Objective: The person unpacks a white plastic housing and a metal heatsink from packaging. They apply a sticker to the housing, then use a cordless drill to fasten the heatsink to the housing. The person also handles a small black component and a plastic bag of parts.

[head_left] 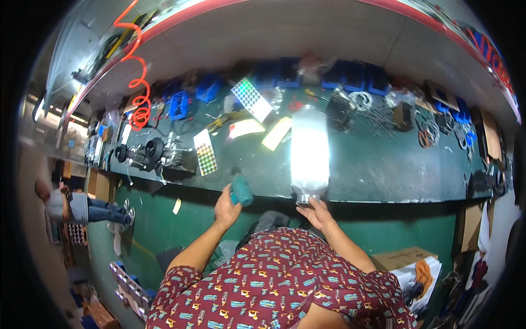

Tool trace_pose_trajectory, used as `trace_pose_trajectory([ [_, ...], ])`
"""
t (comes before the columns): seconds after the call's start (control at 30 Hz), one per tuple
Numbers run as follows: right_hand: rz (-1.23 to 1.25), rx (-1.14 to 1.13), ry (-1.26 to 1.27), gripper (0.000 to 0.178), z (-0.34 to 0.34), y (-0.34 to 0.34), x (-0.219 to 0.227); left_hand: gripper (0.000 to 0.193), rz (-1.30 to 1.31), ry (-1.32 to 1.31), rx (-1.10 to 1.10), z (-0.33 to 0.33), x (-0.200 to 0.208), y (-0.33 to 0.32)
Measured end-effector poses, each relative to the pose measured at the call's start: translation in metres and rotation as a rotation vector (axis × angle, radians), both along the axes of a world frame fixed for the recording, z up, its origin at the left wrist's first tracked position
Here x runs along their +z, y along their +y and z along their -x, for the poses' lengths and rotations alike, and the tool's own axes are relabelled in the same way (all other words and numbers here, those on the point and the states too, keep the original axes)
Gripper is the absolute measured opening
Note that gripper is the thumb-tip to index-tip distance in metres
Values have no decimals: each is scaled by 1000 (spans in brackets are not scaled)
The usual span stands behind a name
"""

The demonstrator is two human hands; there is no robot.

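Observation:
My left hand point(225, 210) is closed around a teal cordless drill point(241, 191), held at the bench's front edge. The drill's tip points away from me and is blurred. A long silver metal housing point(309, 153) lies lengthwise on the bench, its top washed out by glare. At its near end my right hand point(316, 213) grips the edge, with the thumb on top and the fingers partly hidden below. Left of the housing lie a yellow paper slip point(277, 134) and a sheet of round green stickers point(205, 152). Farther back is a sheet of shiny rainbow stickers point(251, 99).
Black mechanical assemblies point(148, 154) stand on the bench point(378, 170) at left. Blue bins point(343, 75) line the back. Cable coils point(427, 131) and loose wires lie at right. A red coiled hose point(140, 93) hangs at upper left. A person point(68, 205) stands far left.

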State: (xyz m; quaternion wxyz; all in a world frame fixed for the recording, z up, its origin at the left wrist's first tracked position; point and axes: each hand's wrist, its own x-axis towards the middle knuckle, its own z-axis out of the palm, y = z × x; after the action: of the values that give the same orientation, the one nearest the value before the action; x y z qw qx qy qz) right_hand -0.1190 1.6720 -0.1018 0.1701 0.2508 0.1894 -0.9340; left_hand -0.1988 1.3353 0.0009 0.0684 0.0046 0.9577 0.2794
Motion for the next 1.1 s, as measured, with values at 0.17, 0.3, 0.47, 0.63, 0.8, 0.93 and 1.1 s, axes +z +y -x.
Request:
trace_pose_trajectory([
  [0.17, -92, 58, -6, 44, -4, 13, 4, 81, 153, 22, 18, 35, -60, 22],
  [0.3, -310, 102, -147, 54, -17, 32, 22, 87, 199, 0, 51, 63, -107, 27],
  [0.47, -580, -153, -390, 56, -46, 49, 52, 84, 143, -90, 208, 102, -107, 28],
  [0.63, -717, -475, -592, 42, -58, 51, 60, 69, -75, 253, -100, 219, -116, 0],
  [0.8, -817, -647, -548, 28, -22, 33, 107, 79, 190, 113, -364, 324, -122, 2],
  [0.93, -888, -678, -450, 28, -1, 16, 136, 62, 370, 127, -432, 347, -140, 3],
  [1.1, -984, -651, -343, 28, 19, 2, 154, 17, 347, 48, -415, 333, -101, -3],
])
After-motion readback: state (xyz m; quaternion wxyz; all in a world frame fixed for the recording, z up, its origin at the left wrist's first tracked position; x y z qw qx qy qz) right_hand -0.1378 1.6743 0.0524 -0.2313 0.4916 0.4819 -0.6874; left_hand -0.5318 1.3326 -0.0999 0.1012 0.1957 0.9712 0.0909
